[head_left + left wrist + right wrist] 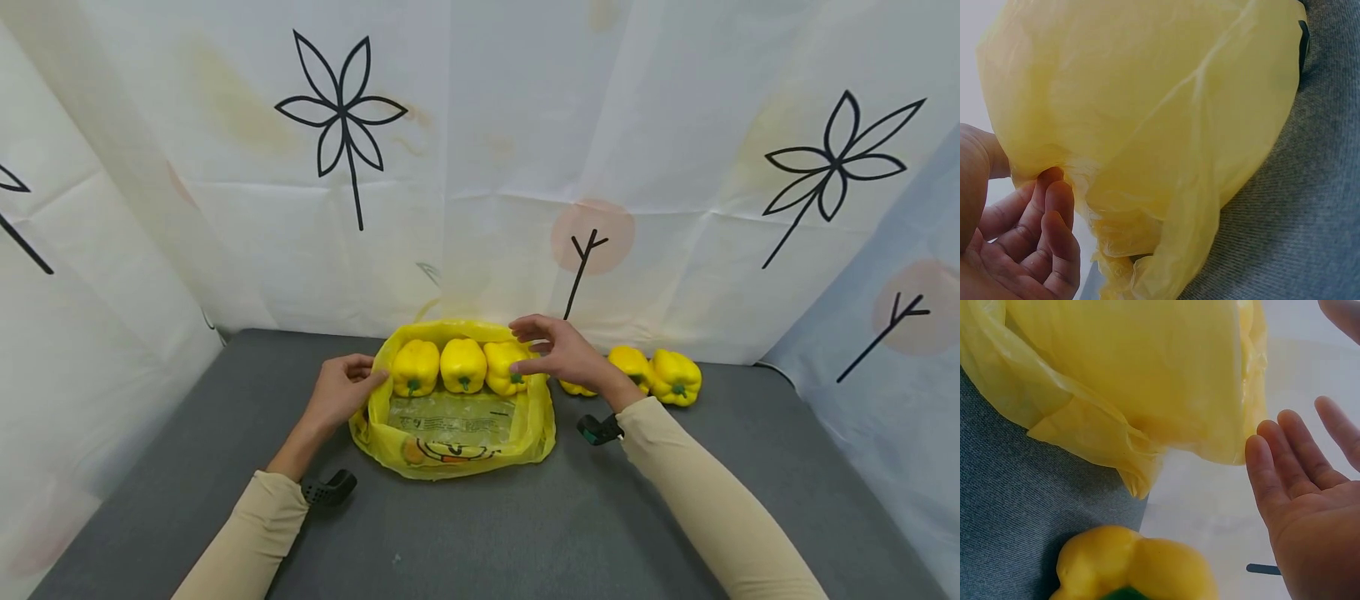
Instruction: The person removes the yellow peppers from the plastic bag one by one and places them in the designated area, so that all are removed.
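A yellow plastic bag point(450, 462) stands on the table with its mouth spread wide. Inside, along its far side, three yellow bell peppers point(462, 365) lie in a row. My left hand point(341, 390) pinches the bag's left rim between thumb and fingers; the left wrist view shows the fingertips at the plastic point(1129, 112). Over the right rim hovers my right hand point(558, 350), its thumb in front of the rightmost pepper point(501, 371). In the right wrist view this hand point(1310, 500) has extended fingers beside the bag, with nothing held.
To the right of the bag, several yellow bell peppers point(675, 377) sit near the table's back edge, one partly hidden behind my right hand. The table point(465, 542) is dark grey. A white patterned cloth point(495, 150) hangs behind it and along the sides.
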The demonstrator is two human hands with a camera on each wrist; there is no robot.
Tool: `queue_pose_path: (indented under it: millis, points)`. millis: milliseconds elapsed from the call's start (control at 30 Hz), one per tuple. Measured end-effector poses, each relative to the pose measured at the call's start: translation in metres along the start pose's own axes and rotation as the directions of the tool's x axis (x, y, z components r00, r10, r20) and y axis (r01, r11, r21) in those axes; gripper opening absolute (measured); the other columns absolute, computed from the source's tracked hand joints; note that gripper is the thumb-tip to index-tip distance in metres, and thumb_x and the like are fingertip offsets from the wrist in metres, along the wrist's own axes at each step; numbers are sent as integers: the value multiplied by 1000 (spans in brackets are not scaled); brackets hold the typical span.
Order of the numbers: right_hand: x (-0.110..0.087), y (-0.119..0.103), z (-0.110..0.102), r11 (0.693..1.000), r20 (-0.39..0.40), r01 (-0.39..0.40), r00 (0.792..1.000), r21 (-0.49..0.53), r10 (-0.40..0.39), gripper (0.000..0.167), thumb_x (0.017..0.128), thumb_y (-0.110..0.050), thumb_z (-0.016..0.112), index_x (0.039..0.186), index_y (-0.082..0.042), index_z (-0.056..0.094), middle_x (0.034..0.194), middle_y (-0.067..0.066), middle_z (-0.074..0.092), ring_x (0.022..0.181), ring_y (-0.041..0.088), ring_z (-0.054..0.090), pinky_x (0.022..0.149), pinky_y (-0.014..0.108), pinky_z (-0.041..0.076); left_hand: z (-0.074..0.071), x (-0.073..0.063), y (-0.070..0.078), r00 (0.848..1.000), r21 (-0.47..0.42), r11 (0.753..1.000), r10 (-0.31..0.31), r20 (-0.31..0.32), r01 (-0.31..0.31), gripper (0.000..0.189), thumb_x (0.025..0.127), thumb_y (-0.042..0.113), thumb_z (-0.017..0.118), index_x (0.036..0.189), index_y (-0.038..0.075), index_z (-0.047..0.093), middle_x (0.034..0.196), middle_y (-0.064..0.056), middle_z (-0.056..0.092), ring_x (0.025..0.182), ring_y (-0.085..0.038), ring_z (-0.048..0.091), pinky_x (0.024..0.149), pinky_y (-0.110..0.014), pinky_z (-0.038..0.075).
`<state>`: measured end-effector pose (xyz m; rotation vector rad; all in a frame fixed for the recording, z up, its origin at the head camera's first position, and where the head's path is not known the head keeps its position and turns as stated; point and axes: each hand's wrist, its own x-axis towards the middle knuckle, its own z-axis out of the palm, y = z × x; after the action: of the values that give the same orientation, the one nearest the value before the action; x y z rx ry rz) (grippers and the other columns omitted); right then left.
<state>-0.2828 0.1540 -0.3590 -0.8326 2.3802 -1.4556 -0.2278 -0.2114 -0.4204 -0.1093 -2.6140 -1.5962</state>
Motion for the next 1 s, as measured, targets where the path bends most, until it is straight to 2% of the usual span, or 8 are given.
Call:
queue_pose_path:
  millis: [800,1000]
  points:
    - [7,5,3,993,-6,-86,996,-84,86,67,88,-15,82,146,-2,50,146,19,50,135,35,47,113,49,37,0,0,-1,1000,-3,1000,-7,-3,7,32,101,17,66,122,-7,67,101,-15,69,90,-22,66,73,-27,55]
    - [8,8,5,993,-2,-89,996,-83,89,68,89,-16,81,147,0,48,148,21,48,136,37,46,112,51,37,1,1,-2,1000,-4,1000,-3,-3,3,32,101,18,66,122,-6,67,101,-15,69,91,-23,66,73,-28,55]
